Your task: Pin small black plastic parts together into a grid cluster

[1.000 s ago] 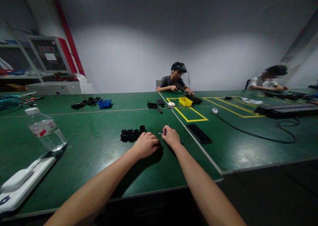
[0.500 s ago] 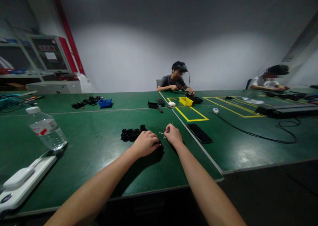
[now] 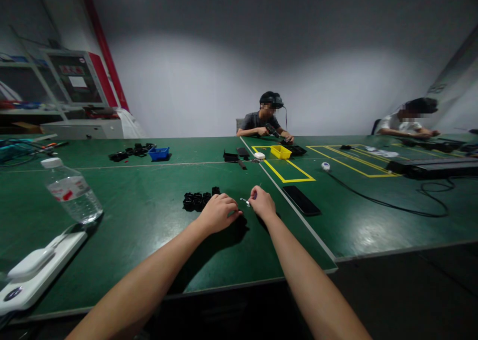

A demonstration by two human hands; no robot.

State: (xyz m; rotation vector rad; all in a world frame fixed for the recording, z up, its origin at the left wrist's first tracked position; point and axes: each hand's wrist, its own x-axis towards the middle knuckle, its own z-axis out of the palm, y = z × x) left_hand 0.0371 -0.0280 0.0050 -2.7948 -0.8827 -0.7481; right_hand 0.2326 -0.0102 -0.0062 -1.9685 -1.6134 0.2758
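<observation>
Both my arms reach out over the green table [image 3: 157, 260]. My left hand [image 3: 215, 212] is closed over a small black part that it mostly hides. My right hand [image 3: 262, 202] is closed on a thin screwdriver [image 3: 249, 199] with a bluish handle, its metal tip pointing left toward the left hand. A cluster of several small black parts [image 3: 198, 199] lies on the table just behind and left of my left hand.
A black phone [image 3: 300, 199] lies right of my right hand. A water bottle [image 3: 70, 190] and a white device [image 3: 37, 270] are at the left. Further back are a blue bin [image 3: 159, 153], a yellow bin [image 3: 280, 152] and a cable [image 3: 388, 203]. Two people sit at the far side.
My hands stay together on the same spot, shifted only slightly; the view has drifted a little.
</observation>
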